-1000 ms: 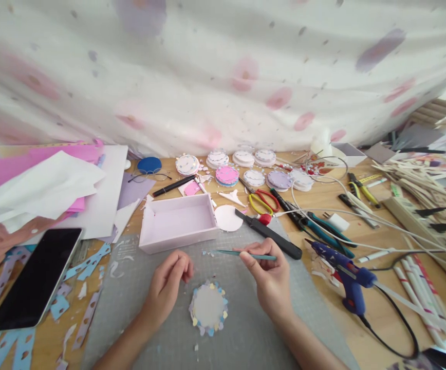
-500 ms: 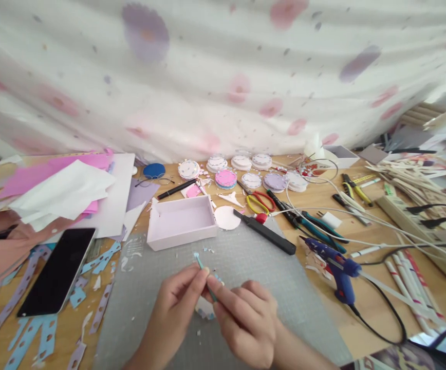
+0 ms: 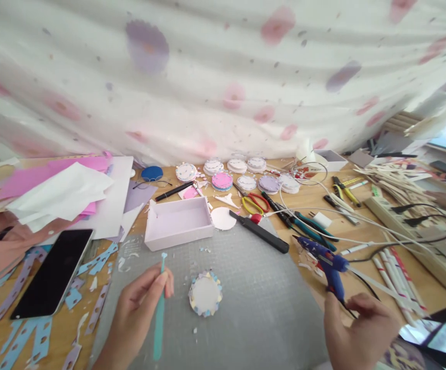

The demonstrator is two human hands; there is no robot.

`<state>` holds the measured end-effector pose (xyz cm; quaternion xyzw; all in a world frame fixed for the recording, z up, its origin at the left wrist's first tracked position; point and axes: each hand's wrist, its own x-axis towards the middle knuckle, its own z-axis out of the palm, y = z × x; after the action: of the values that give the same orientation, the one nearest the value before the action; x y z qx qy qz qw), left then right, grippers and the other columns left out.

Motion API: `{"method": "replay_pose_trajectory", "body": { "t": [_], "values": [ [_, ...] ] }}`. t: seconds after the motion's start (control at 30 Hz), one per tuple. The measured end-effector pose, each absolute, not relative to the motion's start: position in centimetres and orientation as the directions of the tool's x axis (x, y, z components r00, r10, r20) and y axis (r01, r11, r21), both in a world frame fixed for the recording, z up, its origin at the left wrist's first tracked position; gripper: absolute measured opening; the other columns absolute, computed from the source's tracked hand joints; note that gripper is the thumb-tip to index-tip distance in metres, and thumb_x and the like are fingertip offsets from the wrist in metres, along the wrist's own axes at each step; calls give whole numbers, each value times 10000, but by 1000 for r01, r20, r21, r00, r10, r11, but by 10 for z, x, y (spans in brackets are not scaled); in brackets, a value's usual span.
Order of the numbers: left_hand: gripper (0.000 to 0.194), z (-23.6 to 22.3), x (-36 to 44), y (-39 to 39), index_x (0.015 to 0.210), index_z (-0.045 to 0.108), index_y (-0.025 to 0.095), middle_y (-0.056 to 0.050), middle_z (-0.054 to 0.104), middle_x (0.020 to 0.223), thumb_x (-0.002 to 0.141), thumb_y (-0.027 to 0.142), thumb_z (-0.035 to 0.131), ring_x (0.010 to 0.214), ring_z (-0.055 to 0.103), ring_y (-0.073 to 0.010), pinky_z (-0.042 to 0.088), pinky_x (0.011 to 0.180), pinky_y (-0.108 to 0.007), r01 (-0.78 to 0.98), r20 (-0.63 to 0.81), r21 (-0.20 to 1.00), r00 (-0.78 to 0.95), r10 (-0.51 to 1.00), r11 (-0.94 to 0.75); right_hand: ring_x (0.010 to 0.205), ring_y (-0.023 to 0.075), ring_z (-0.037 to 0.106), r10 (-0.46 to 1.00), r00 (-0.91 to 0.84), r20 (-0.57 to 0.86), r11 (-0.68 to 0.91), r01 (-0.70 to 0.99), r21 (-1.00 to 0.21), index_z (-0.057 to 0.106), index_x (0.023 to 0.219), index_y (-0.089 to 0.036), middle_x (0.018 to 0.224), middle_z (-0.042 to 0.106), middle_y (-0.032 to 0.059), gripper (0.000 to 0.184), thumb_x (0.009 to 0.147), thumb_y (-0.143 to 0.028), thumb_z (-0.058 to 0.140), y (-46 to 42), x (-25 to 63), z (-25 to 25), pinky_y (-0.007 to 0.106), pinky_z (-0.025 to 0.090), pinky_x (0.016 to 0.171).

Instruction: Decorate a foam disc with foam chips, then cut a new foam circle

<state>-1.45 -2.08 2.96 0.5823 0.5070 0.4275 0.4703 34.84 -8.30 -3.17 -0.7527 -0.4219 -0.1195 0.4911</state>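
Note:
My left hand (image 3: 137, 308) is closed round a thin teal stick tool (image 3: 159, 313), held upright over the grey cutting mat (image 3: 246, 308). A small paper piece sits on the tool's top tip. To its right on the mat lies a round white paper disc (image 3: 205, 294) edged with small coloured hearts. My right hand (image 3: 359, 331) is at the mat's right edge, fingers curled just below the blue glue gun (image 3: 329, 264), touching or nearly touching its cord end; whether it grips anything I cannot tell.
A pale pink open box (image 3: 177, 222) stands behind the mat. A black knife (image 3: 261, 233), red-and-yellow scissors (image 3: 256, 202), pliers and cables lie to the right. A black phone (image 3: 51, 272) and paper strips are at the left. Finished discs (image 3: 222, 180) line the back by the curtain.
The teal tool passed from my right hand to my left. My right hand moved away to the right toward the glue gun. The disc is uncovered again.

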Motion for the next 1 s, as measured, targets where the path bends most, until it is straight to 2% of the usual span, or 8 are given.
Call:
{"method": "replay_pose_trajectory", "body": {
  "t": [0.13,0.27,0.33,0.47,0.57,0.7,0.83,1.0],
  "values": [
    [346,21,-26,-23,639,453,207,17,460,666,959,337,435,658,458,-145,366,634,-247,224,41,972,148,988,-74,605,249,509,628,641,441,-430,758,-490,510,828,-170,690,512,56,396,692,-520,637,-72,375,-41,373,390,580],
    [364,20,-25,-24,618,440,204,12,462,654,957,336,424,640,466,-145,372,627,-252,236,35,968,200,979,-83,656,298,538,750,546,374,-427,831,-357,484,841,-181,671,513,75,363,837,-532,391,-61,378,-39,378,383,583],
    [372,17,-22,-21,610,430,203,11,462,653,956,340,414,639,467,-145,372,627,-253,235,25,969,231,973,-81,628,283,540,728,581,365,-444,805,-394,462,846,-194,666,513,63,340,842,-524,382,-61,376,-33,357,373,550],
    [377,6,-12,-2,599,413,205,14,445,637,944,356,390,627,450,-143,366,620,-251,237,-5,969,290,957,-67,511,218,526,611,724,320,-502,667,-550,454,801,-222,608,509,-2,412,703,-588,616,-57,362,-11,308,360,483],
    [376,-3,-1,18,588,400,205,14,437,628,930,360,382,635,446,-144,368,632,-248,253,-23,965,322,946,-63,444,176,493,632,700,334,-395,661,-638,453,750,-231,527,486,-44,433,634,-568,698,-40,339,4,283,352,446],
    [361,-7,14,38,577,412,203,12,436,613,907,346,393,634,446,-144,364,628,-241,280,-39,957,377,925,-74,389,120,441,717,550,428,-124,705,-698,445,701,-230,488,462,-75,333,688,-473,673,-5,299,10,246,347,404],
    [348,-6,21,43,563,421,198,15,430,601,889,318,403,608,434,-134,351,606,-235,306,-50,948,419,906,-90,375,93,453,788,369,493,100,713,-694,463,742,-218,493,486,-87,177,734,-308,615,17,266,-3,210,379,398],
    [350,-5,19,43,540,411,194,15,434,597,876,292,403,598,432,-128,352,588,-232,311,-62,946,448,892,-90,368,88,433,833,229,503,188,739,-647,478,744,-215,499,487,-83,109,744,-250,581,15,253,-26,203,357,377]
  ]
}}
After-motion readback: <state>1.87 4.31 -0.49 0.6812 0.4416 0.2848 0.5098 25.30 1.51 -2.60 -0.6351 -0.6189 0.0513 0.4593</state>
